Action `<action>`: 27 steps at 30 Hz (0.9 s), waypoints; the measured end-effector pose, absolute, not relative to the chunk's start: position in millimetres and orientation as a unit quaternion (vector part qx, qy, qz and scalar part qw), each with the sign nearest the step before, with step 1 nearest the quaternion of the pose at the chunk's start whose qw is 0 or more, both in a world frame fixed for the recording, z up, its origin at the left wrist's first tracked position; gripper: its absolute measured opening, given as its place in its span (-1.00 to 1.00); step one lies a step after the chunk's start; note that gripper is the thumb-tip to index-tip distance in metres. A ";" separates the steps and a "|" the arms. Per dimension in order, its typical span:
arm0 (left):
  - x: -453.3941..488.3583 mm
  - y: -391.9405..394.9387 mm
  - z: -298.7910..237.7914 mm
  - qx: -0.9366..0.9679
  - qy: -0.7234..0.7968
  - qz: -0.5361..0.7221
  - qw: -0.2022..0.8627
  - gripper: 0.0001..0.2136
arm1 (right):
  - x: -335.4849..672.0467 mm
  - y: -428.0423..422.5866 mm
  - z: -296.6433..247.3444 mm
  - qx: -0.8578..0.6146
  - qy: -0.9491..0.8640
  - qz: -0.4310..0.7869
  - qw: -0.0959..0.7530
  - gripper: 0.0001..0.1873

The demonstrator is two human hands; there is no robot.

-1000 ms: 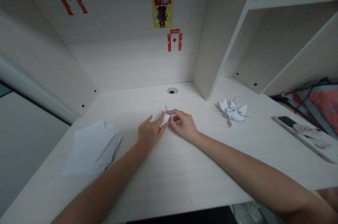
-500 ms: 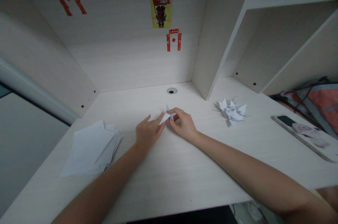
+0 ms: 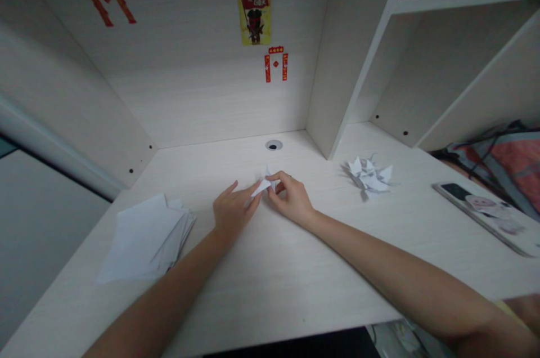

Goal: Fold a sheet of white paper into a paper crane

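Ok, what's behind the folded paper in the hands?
Behind the paper: desk, then the round hole and back panel. Anything directly behind its folds is hidden by the paper and right hand.

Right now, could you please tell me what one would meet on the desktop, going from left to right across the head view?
Stack of white paper, left hand, small folded paper, right hand, cluster of folded paper pieces, flat slab with a picture on it.
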State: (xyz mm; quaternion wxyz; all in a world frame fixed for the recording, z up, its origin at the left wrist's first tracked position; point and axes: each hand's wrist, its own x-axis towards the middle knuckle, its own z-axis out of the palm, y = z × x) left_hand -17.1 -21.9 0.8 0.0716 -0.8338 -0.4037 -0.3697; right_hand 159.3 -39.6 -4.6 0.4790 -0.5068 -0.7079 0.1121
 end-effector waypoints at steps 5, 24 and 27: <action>-16.5 -21.6 2.9 -0.837 -0.360 -0.388 0.139 -0.71 | 160.3 -37.7 -5.8 -0.518 -0.699 0.138 0.473 -0.74; -15.7 -15.3 -12.0 -0.795 -0.415 -0.438 0.055 -0.76 | 164.0 -31.2 -12.6 -0.515 -0.690 0.145 0.487 -0.73; -15.1 -16.5 -7.4 -0.802 -0.401 -0.442 0.038 -0.77 | 164.2 -30.8 -12.7 -0.517 -0.687 0.148 0.488 -0.72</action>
